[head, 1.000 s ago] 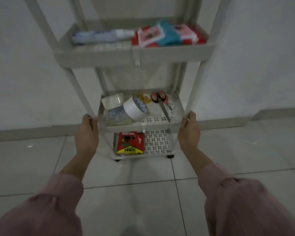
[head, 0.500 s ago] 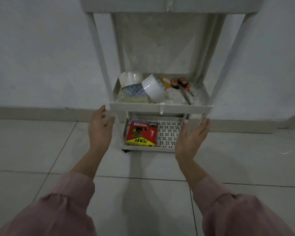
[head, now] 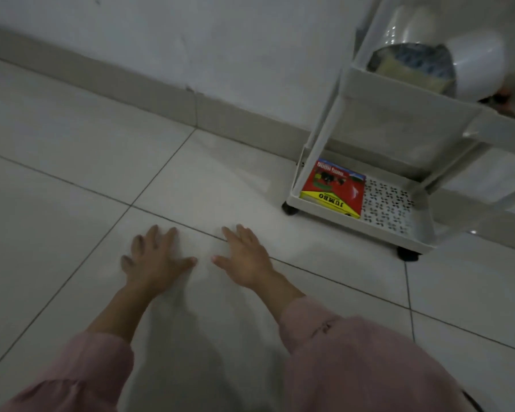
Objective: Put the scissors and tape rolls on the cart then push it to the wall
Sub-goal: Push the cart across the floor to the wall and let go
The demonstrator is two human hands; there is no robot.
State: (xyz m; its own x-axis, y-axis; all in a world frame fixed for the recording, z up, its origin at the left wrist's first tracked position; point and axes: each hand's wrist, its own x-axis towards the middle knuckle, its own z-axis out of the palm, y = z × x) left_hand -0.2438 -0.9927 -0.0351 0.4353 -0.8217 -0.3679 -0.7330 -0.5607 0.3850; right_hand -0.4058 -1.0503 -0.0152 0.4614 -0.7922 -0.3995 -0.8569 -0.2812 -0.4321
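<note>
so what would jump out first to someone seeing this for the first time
Two bare hands, the left hand and the right hand, spread open over the pale tiled floor at centre, holding nothing. At right, the white plastic wheeled cart stands by the wall, with a bright red and yellow box on its bottom shelf. Above, rolls of tape crowd the middle shelf.

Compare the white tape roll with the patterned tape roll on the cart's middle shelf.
The white tape roll is plain and bright; the patterned tape roll is darker with blue-grey markings and a yellowish side. The white one lies nearer the shelf's right; the patterned one sits nearer its left corner. Both rest inside the cart, touching neither hand.
</note>
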